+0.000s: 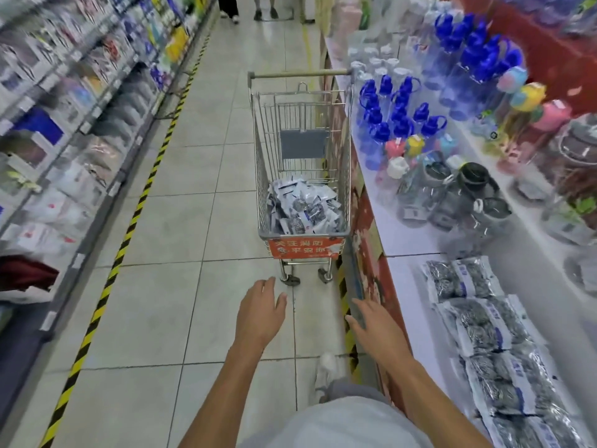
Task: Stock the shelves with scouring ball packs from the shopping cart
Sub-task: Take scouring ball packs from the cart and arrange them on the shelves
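Note:
A metal shopping cart (347,150) stands in the aisle ahead, beside the right-hand display shelf (407,276). Several silver scouring ball packs (302,210) lie heaped in its basket. More scouring ball packs (484,328) lie in a row on the white shelf at the lower right. My left hand (260,313) is stretched forward above the floor, fingers relaxed, holding nothing, a short way in front of the cart's near end. My right hand (376,324) is also extended and holds nothing, close to the shelf's front edge.
Blue-lidded bottles (394,114) and dark jars (452,192) fill the right shelf beyond the packs. Stocked shelves (64,124) line the left, with yellow-black tape (129,227) on the tiled floor. People's legs (229,8) stand at the aisle's far end.

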Demonstrator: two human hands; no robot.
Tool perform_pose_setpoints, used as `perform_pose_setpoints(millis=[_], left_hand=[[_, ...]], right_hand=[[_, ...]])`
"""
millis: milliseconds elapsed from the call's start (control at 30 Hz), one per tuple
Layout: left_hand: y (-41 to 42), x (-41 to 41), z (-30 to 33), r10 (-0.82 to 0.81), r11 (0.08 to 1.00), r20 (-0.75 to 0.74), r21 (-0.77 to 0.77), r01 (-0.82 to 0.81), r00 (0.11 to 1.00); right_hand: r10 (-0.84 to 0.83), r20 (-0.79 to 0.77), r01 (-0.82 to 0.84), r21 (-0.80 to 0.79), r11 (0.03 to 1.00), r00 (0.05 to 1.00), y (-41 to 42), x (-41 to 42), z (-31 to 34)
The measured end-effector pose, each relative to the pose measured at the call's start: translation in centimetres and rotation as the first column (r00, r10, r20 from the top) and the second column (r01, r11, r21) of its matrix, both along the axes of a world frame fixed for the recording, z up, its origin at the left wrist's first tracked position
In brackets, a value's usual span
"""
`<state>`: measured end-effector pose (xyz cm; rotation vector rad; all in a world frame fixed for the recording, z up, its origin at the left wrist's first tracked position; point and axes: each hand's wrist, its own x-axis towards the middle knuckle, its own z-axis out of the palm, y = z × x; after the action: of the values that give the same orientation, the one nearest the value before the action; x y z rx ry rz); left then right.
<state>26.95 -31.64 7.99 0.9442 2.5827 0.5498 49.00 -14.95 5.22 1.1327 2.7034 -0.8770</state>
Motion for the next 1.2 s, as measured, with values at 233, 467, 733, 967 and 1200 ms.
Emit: perform_pose_setpoints(millis=[233, 467, 733, 967, 1200], left_hand=[[8.2, -8.6, -1.5, 0.099, 0.995, 0.133, -0.038, -0.094, 0.986], [14.4, -17.9, -5.0, 0.175, 0.984, 0.321, -0.081, -0.157, 0.931], [22.5, -29.7, -9.0, 0.204, 0.979, 0.553, -0.133, -0.157, 0.808], [30.2, -38.0, -13.4, 0.364, 0.93, 0.686, -0.233, -0.284, 0.63], [37.3, -43.0, -20.7, 0.509, 0.843, 0.752, -0.337, -0.419, 0.419]], right_hand=[[0.051, 0.068, -0.046, -0.067, 0.997, 0.996, 9.5, -10.0, -0.7], [0.077, 0.081, -0.069, -0.096, 0.993, 0.994, 17.9, -22.2, -2.0], [-0.057, 0.254, 0.124, -0.255, 0.959, 0.965, 22.8, -34.5, -5.9], [-0.042, 0.327, 0.144, -0.296, 0.944, 0.944, 26.2, -41.7, -10.3], [0.353, 0.463, -0.319, -0.152, 0.935, 0.813, 31.5, -47.1, -17.9]])
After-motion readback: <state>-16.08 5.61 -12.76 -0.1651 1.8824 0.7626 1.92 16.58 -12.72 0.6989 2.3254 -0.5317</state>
